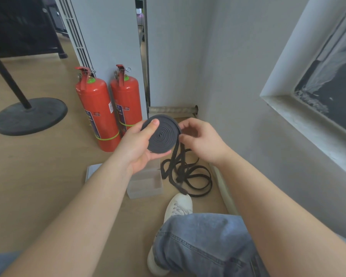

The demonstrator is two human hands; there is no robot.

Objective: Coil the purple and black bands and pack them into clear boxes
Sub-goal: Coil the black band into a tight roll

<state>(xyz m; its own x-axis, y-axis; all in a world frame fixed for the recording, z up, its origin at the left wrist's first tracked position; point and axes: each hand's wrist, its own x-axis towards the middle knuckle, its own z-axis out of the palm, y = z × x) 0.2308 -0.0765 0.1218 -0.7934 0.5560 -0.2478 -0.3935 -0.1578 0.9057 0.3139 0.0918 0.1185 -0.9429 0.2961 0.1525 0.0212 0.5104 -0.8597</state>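
A black band is partly wound into a flat coil point(164, 136) held up in front of me. My left hand point(140, 144) grips the coil, thumb pressed on its face and fingers behind it. At the coil's right edge my right hand point(200, 138) pinches the band where it leaves the coil. The loose rest of the black band point(188, 174) hangs down and lies tangled on the wooden floor. A clear box point(146, 184) stands open on the floor under my left wrist, with its clear lid point(93, 170) partly hidden behind my left forearm. No purple band shows.
Two red fire extinguishers point(100, 114) stand against a white pillar to the left of the coil. A black round stand base point(30, 115) sits at far left. A grey wall point(238, 80) with a window ledge rises at right. My white shoe point(178, 204) and jeans-clad knee lie below the tangle.
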